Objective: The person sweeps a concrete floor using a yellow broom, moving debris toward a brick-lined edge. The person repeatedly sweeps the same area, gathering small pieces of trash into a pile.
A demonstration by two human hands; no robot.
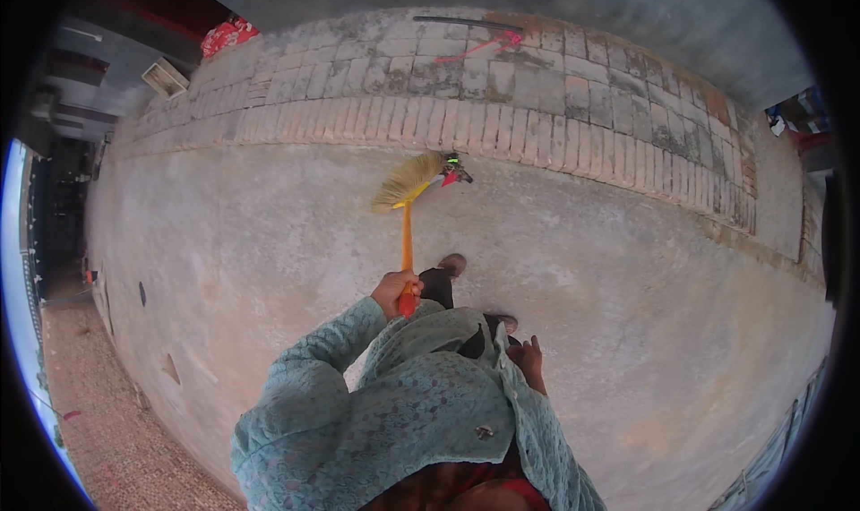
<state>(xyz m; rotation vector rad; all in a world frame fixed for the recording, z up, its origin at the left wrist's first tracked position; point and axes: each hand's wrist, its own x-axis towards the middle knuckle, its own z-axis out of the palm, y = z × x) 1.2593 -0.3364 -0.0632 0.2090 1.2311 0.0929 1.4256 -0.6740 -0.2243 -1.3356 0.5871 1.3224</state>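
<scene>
My left hand (397,294) is wrapped round the orange handle of a broom (408,233) near its lower end. The broom's fanned straw bristles (410,181), with a yellow binding, rest on the concrete floor ahead of me. Against their right side lies a small heap of litter (455,170) with red, dark and bright green bits. My right hand (528,362) hangs beside the front of my light blue lace jacket. Its fingers are partly bent and one points up, with nothing visible in them.
A raised brick border (466,126) runs across beyond the broom, with a paved strip behind it. On the strip lie a dark rod (466,20) and a pink thing with a string (509,40). A pale box (167,78) stands far left. My feet (452,265) are on the concrete.
</scene>
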